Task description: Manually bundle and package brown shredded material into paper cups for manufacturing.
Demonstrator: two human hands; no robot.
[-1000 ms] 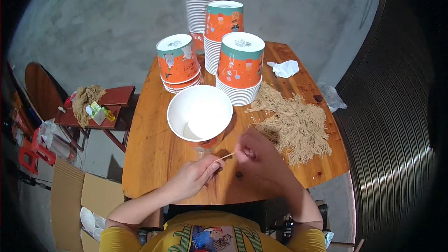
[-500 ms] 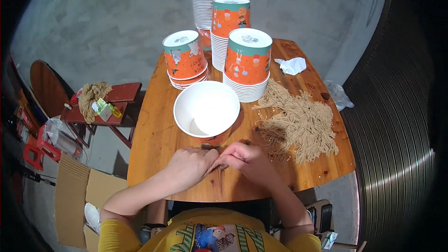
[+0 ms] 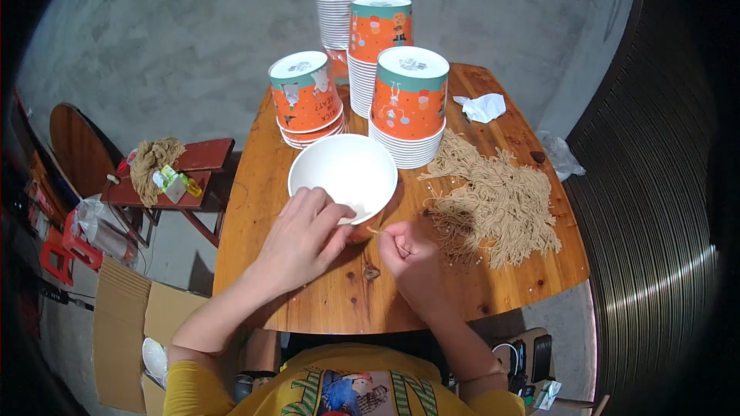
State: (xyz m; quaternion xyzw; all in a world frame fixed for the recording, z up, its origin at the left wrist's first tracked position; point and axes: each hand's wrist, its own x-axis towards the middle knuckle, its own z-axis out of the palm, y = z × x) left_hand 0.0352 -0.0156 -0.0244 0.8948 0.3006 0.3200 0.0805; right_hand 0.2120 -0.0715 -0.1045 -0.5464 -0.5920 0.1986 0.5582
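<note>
An upright white-lined paper bucket (image 3: 335,169) stands on the wooden table in front of me. My left hand (image 3: 297,239) is closed over its near rim, fingers on the inside and thumb toward the outside. Just right of the rim, my right hand (image 3: 407,258) pinches a short tan string (image 3: 375,230), whose end sticks out toward the bucket. To the right lies a heap of tan strings (image 3: 509,208) with small pale bits scattered around it.
Behind the bucket stand upturned stacks of orange and green paper buckets (image 3: 408,104), with a tall white-rimmed stack (image 3: 344,0) farther back. A crumpled tissue (image 3: 483,109) lies at the far right of the wooden table (image 3: 258,185). An open cardboard box (image 3: 119,323) sits at lower left.
My hands were together in front of the bucket and have moved apart. The left went up to the bucket's rim; the right stays nearby, with a string now showing in its pinch.
</note>
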